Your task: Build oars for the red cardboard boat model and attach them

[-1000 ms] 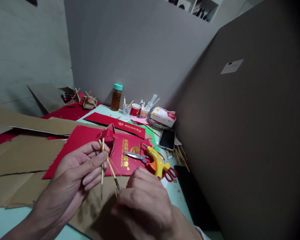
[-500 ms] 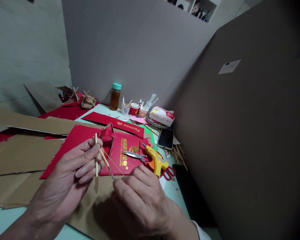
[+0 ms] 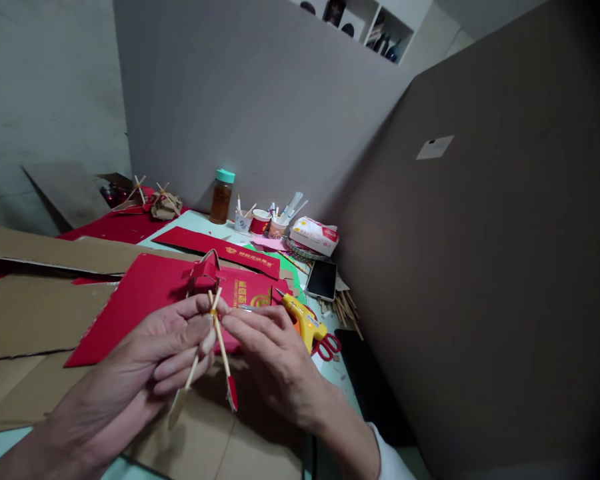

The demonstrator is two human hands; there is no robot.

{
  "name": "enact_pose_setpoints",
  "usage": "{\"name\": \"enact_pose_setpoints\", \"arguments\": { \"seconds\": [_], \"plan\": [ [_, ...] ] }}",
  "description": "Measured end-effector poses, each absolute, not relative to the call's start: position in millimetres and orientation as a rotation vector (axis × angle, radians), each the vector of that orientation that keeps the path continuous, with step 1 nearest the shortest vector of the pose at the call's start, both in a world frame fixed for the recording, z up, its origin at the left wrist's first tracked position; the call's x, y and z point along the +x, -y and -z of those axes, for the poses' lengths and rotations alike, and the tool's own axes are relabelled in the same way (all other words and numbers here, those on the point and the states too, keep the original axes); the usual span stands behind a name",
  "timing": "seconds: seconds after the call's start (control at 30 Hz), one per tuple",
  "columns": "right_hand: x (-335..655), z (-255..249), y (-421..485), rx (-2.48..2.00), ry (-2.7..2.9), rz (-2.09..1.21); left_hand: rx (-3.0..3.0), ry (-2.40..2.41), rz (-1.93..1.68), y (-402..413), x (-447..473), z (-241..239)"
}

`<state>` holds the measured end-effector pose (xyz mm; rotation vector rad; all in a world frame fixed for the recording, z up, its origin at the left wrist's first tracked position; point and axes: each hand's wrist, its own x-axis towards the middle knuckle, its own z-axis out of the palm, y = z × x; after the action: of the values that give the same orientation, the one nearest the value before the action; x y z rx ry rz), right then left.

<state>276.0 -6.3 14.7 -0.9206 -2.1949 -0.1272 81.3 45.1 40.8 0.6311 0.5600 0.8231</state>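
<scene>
My left hand (image 3: 155, 343) pinches a pair of thin wooden sticks (image 3: 223, 347) near their upper ends, where they cross. A yellowish rubber band (image 3: 213, 312) is wound around the crossing. Flat pieces sit on the lower ends: a red paddle (image 3: 232, 393) on one stick, a brown paddle (image 3: 178, 408) on the other. From the right, my right hand (image 3: 280, 363) has its fingertips pressed together at the band, partly hiding what they grip. Behind the hands, a small red cardboard construction (image 3: 204, 270) stands on a red printed cardboard sheet (image 3: 145, 287).
Right of my hands lie a yellow glue gun (image 3: 305, 320), red-handled scissors (image 3: 329, 347) and a phone (image 3: 322, 280). Farther back stand a bottle (image 3: 222, 198), cups of pens and sticks (image 3: 278, 230) and a tissue pack (image 3: 315, 235). Brown cardboard (image 3: 25, 320) covers the left side.
My right hand has moved up and left from pulling the stretched band to the crossing. The sticks now spread downward in a V, and the band sits tight around them.
</scene>
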Motion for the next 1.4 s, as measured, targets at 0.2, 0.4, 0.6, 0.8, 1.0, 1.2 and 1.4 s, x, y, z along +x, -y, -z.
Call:
{"name": "enact_pose_setpoints", "arguments": {
  "seconds": [0.2, 0.4, 0.6, 0.8, 1.0, 1.2, 1.4],
  "plan": [
    [270, -22, 8, -0.860, 1.827, -0.225, 0.758, -0.564, -0.789, -39, 83, -38],
    [275, -36, 14, -1.142, 1.434, -0.444, 0.884, -0.559, -0.767, -31, 88, -37],
    [271, -39, 18, -1.191, 1.666, -0.721, 1.062, -0.600, -0.861, -31, 95, -35],
    [266, -39, 22, -1.162, 1.625, -0.878, 1.106, -0.640, -0.914, -33, 96, -20],
    [267, -43, 25, -1.204, 1.627, -0.907, 1.212, -0.684, -0.827, -36, 92, -23],
    [267, -45, 26, -1.186, 1.661, -0.957, 1.321, -0.766, -0.824, -38, 90, -30],
    [268, -46, 26, -1.184, 1.625, -1.051, 1.362, -0.768, -0.816, -37, 87, -28]
  ]
}}
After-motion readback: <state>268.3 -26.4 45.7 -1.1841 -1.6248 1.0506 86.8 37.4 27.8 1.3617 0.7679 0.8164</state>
